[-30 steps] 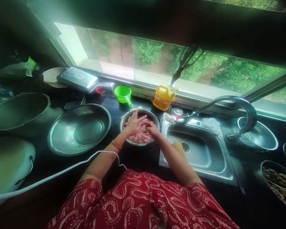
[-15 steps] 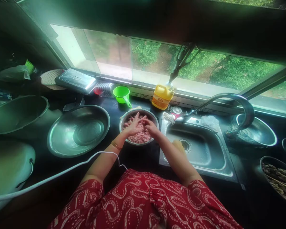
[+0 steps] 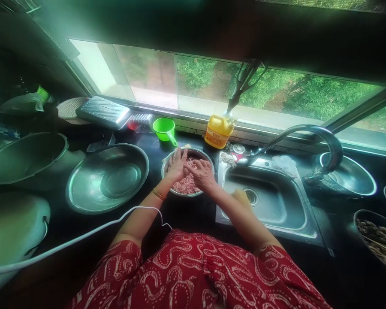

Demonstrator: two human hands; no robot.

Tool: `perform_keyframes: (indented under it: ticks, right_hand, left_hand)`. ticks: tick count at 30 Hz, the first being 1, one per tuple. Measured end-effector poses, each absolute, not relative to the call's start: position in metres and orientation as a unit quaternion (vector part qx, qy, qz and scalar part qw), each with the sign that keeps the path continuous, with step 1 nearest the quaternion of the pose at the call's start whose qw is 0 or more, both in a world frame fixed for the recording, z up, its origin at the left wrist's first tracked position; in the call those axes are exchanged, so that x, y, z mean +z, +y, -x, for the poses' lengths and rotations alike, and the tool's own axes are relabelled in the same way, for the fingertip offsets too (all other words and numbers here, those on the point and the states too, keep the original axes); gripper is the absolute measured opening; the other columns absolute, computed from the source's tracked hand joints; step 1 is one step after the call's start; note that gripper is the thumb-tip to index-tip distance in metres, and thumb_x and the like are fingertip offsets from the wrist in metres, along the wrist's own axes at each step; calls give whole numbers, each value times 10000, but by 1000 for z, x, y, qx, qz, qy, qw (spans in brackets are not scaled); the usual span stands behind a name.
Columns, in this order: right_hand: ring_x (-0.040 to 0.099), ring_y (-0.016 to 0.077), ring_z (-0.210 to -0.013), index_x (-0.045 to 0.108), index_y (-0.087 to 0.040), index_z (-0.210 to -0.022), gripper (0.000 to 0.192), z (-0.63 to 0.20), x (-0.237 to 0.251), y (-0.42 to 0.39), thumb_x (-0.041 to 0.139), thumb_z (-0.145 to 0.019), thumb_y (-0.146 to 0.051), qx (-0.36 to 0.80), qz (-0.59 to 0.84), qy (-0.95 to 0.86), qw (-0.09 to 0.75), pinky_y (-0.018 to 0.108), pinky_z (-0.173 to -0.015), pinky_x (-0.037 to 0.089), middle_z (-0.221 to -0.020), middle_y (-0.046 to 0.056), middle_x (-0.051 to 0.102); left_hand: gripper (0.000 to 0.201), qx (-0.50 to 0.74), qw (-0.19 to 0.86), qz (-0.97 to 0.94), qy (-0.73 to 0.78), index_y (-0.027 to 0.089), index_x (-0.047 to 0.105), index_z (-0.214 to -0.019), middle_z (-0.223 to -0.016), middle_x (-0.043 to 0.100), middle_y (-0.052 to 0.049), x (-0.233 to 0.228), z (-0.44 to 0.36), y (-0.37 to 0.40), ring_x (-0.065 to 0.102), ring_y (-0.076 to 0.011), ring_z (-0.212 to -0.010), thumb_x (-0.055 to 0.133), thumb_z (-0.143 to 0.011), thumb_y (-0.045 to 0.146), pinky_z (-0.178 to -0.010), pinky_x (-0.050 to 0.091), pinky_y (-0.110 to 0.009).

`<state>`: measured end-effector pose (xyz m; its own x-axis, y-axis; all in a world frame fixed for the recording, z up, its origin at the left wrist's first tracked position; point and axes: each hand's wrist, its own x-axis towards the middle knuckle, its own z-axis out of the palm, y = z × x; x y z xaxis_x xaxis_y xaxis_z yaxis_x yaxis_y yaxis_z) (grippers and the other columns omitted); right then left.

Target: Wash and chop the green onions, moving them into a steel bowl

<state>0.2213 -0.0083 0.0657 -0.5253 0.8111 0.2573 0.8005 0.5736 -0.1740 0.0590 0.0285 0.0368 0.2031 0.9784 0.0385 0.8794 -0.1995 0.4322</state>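
Observation:
Both hands are over a metal bowl (image 3: 213,171) of pink minced meat (image 3: 185,186). My left hand (image 3: 177,166) is above the left side of the bowl, open, its fingers stretched out towards the window. My right hand (image 3: 202,172) is above the right side, its fingers bent inward and pressed together against the thumb side of my left hand. Whatever lies between the right fingertips is too small to make out. The mince spreads below and between the hands.
A wide metal basin (image 3: 90,189) stands left of the bowl. Behind are a green dipper (image 3: 164,128) and a yellow jug (image 3: 219,132). To the right lie a sink (image 3: 270,201) and curved faucet (image 3: 336,150). A white cable (image 3: 93,231) crosses in front of my left arm.
My right hand has drawn back slightly towards me, its fingers more bent. My left hand has turned more upright, fingers pointing away. The two hands stay in contact over the mince.

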Motion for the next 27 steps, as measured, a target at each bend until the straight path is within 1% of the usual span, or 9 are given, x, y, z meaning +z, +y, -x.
perform_keyframes:
  ticks: [3, 6, 8, 12, 15, 19, 21, 23, 27]
  right_hand:
    - [372, 288, -1079, 534, -293, -1337, 564, -217, 65, -8, 481, -809, -102, -2, 457, -877, 146, 431, -935, 250, -1148, 111, 528]
    - [366, 291, -1089, 559, -227, -1290, 502, -213, 64, -8, 472, -812, -102, -9, 450, -882, 140, 427, -938, 246, -1160, 128, 534]
    - [363, 290, -1111, 564, -211, -1272, 481, -212, 63, -9, 472, -813, -99, -10, 448, -883, 135, 424, -950, 242, -1179, 132, 535]
    - [348, 287, -1175, 531, -259, -1320, 513, -220, 57, -6, 469, -836, -99, -10, 426, -896, 122, 440, -988, 219, -1277, 123, 505]
    - [326, 289, -1223, 548, -284, -1310, 500, -227, 52, 0, 463, -854, -98, -8, 407, -908, 103, 473, -1031, 179, -1331, 119, 485]
    - [322, 290, -1250, 606, -279, -1246, 458, -237, 42, 5, 471, -851, -89, 2, 434, -898, 80, 499, -1064, 157, -1356, 116, 480]
    - [341, 293, -1239, 637, -269, -1205, 424, -241, 35, 5, 487, -845, -101, 26, 457, -885, 80, 504, -1063, 180, -1346, 119, 488]
    - [386, 291, -1198, 652, -262, -1187, 407, -242, 29, 4, 511, -830, -124, 73, 498, -859, 94, 487, -1033, 249, -1302, 121, 515]
    - [491, 254, -1062, 651, -215, -1199, 457, -233, 19, 10, 481, -788, -111, 216, 586, -766, 151, 397, -932, 381, -1115, 115, 599]
  left_hand:
    - [910, 162, 148, -760, 612, 246, 105, -1536, -1614, 24, -119, 35, -62, 26, 72, -340, -1471, 606, -777, 276, -1158, 134, -561]
    - [912, 171, 151, -751, 620, 222, 70, -1538, -1610, 27, -145, 39, -65, 27, 79, -345, -1469, 589, -791, 278, -1153, 133, -574]
    - [901, 176, 151, -740, 631, 204, 51, -1538, -1605, 36, -165, 43, -66, 29, 84, -340, -1470, 571, -804, 268, -1151, 136, -576]
    - [928, 154, 149, -731, 648, 191, 55, -1535, -1599, 43, -190, 45, -65, 30, 89, -347, -1468, 596, -782, 233, -1146, 142, -582]
    - [978, 143, 157, -736, 643, 202, 45, -1536, -1599, 25, -194, 42, -65, 28, 95, -356, -1465, 634, -757, 240, -1143, 135, -594]
    - [1001, 159, 181, -725, 645, 224, 46, -1537, -1600, 19, -189, 37, -62, 27, 92, -367, -1463, 666, -764, 367, -1135, 138, -608]
    - [1036, 182, 199, -711, 650, 234, 44, -1537, -1600, 30, -189, 37, -57, 30, 110, -368, -1461, 679, -753, 472, -1131, 179, -594]
    - [1067, 204, 208, -693, 660, 235, 31, -1538, -1599, 39, -192, 37, -53, 34, 129, -362, -1459, 673, -745, 545, -1126, 217, -572]
    - [1004, 205, 186, -687, 671, 213, 27, -1542, -1595, 56, -201, 37, -53, 36, 130, -344, -1462, 605, -803, 571, -1126, 212, -576]
